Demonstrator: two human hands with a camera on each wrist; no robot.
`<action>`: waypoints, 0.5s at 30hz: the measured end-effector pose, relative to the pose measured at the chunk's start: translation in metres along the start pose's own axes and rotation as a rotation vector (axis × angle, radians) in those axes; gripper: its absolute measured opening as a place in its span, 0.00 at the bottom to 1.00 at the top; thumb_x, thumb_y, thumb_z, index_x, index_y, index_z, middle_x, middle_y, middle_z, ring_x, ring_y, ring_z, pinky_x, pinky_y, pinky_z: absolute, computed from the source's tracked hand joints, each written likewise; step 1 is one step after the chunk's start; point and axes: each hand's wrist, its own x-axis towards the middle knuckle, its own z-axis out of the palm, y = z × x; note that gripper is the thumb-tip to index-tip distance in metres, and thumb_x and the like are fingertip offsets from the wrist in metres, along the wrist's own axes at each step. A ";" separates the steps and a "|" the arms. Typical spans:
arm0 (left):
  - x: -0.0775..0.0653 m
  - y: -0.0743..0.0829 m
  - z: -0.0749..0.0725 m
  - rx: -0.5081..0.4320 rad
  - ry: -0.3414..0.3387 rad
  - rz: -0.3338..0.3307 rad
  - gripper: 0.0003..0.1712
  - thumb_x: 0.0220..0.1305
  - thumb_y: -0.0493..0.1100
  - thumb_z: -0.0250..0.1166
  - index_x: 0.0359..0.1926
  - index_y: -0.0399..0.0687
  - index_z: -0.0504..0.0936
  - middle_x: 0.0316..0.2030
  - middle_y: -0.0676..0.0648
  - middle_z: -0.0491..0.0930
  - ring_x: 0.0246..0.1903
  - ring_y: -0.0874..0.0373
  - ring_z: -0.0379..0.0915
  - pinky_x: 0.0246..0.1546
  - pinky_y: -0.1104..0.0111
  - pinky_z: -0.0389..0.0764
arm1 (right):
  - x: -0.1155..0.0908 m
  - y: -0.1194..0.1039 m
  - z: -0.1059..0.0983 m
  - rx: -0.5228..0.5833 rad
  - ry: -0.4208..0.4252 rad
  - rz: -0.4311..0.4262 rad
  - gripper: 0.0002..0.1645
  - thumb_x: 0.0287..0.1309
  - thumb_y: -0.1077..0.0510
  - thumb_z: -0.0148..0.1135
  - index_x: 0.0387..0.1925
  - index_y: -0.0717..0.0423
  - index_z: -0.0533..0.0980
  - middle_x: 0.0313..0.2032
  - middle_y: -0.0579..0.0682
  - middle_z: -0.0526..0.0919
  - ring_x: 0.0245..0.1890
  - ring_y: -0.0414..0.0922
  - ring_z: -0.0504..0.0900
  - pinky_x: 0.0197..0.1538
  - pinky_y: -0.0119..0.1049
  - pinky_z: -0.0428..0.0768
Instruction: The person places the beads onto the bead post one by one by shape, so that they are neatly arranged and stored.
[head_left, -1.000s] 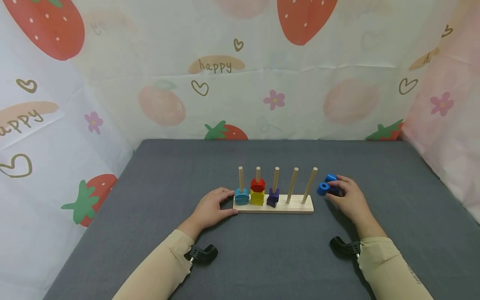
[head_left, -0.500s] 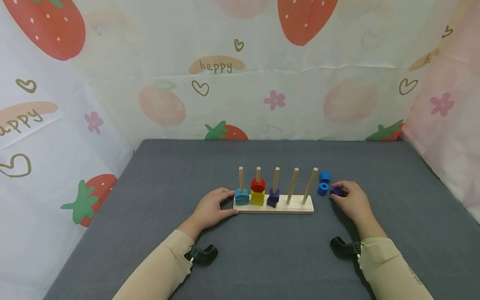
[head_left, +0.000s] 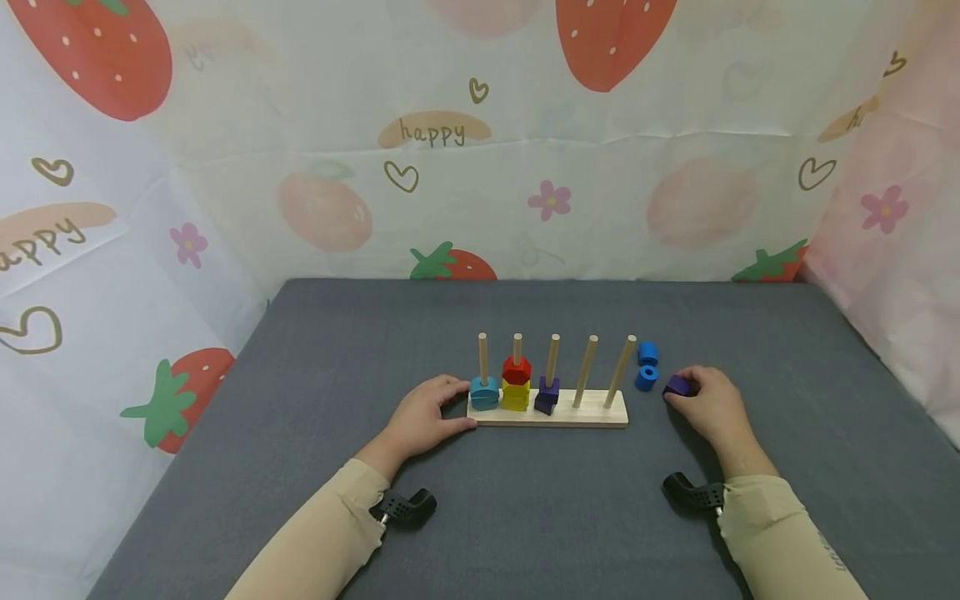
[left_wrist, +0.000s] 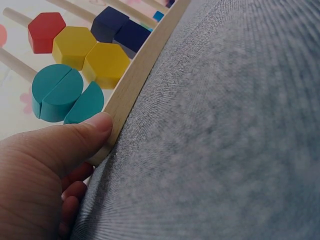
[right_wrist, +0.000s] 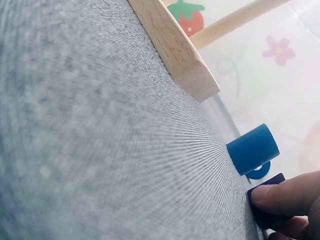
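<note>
My left hand [head_left: 427,417] grips the left end of a wooden peg base [head_left: 495,419], thumb along its front edge. Teal rounded pieces [left_wrist: 57,92] sit on the leftmost peg. Beside them, a red hexagon [head_left: 516,367] tops yellow hexagons [head_left: 515,396] on the second peg. The third peg carries dark purple blocks [head_left: 547,394]; the two pegs at the right are bare. To the right of the base, my right hand [head_left: 708,404] pinches a purple block [head_left: 678,385] at the table surface, its thumb showing in the right wrist view. The fingers partly hide this block.
Between base and right hand, a blue cylinder [head_left: 647,379] stands with its hole up. Another blue cylinder [head_left: 648,353] lies just behind it. Grey cloth [head_left: 525,517] covers the table, and a strawberry-print curtain [head_left: 600,167] hangs behind.
My right hand has left the rear blue cylinder, which shifted left behind the other one. The hand has drawn slightly nearer with the purple block in its fingers. My left hand stays put.
</note>
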 end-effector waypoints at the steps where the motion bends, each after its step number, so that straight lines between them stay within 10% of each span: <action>1: 0.000 0.000 0.000 0.000 0.000 0.001 0.34 0.50 0.58 0.68 0.56 0.48 0.75 0.48 0.52 0.76 0.50 0.58 0.70 0.54 0.61 0.69 | 0.000 0.000 0.000 0.001 0.001 -0.006 0.19 0.52 0.58 0.62 0.42 0.67 0.74 0.40 0.66 0.73 0.40 0.58 0.72 0.42 0.54 0.70; 15: 0.000 0.001 0.000 -0.011 0.003 0.002 0.34 0.50 0.57 0.68 0.56 0.47 0.75 0.47 0.52 0.76 0.49 0.57 0.70 0.54 0.60 0.69 | -0.001 -0.002 -0.002 0.051 -0.042 0.042 0.25 0.66 0.49 0.47 0.49 0.66 0.76 0.45 0.64 0.74 0.44 0.59 0.72 0.45 0.54 0.70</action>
